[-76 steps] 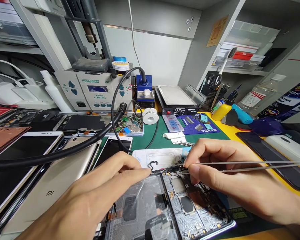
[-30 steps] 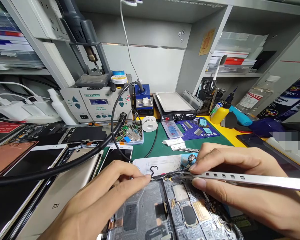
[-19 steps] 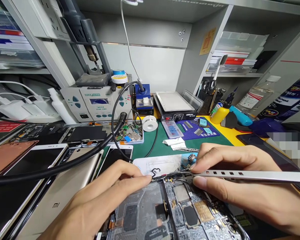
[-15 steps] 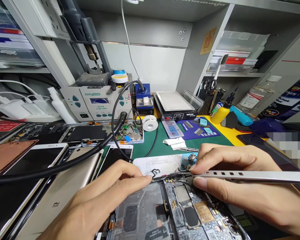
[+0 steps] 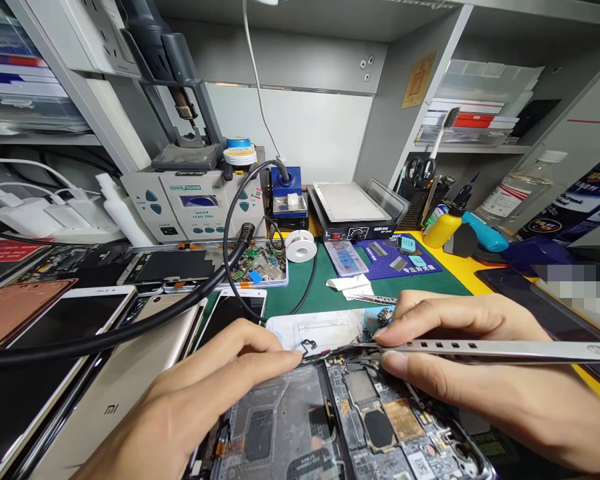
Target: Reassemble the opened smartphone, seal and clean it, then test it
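Note:
An opened phone (image 5: 380,400) lies in front of me, its circuit board and battery (image 5: 275,417) bare. My right hand (image 5: 470,333) pinches a pair of metal tweezers (image 5: 460,348) between thumb and fingers, their tips at the phone's far edge. Along that edge runs a thin dark strip (image 5: 343,352), partly hidden by the fingers. With thumb and fingertips together, my left hand (image 5: 215,387) grips the strip's left end at the phone's far left side. A small loose black cable (image 5: 309,345) shows just beyond these fingertips.
Beyond the phone lie a printed white sheet (image 5: 300,327), small metal parts (image 5: 383,319) and other tweezers (image 5: 377,299). Several phones (image 5: 115,393) cover the left side, crossed by a thick black hose (image 5: 130,337). A hot-air station (image 5: 200,207) and a heating plate (image 5: 353,202) stand behind.
The tweezers and my right hand have shifted slightly left along the phone's far edge. The phone has turned and shifted a little to the left; my left hand stays almost in place.

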Demonstrator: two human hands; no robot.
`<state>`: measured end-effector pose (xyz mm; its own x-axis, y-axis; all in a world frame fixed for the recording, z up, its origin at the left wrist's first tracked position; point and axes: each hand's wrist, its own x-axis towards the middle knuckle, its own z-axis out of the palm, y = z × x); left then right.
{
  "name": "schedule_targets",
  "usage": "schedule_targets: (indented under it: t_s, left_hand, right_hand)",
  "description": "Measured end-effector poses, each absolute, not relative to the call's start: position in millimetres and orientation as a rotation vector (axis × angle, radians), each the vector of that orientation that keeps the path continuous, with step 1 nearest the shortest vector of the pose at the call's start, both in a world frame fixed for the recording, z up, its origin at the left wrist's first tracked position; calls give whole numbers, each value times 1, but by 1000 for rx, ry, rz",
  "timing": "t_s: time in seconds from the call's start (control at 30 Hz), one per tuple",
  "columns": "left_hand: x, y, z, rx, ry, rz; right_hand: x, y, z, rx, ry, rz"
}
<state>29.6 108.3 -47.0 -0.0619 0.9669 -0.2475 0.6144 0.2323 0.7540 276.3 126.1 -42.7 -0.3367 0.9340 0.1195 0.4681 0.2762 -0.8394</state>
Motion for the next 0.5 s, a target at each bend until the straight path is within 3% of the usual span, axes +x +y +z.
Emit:
schedule_targets:
  t_s: [0.5]
  left_hand:
    - [7,106,-70,1741,1680,616]
  right_hand:
    - [271,127,-41,-1269,-1956,835]
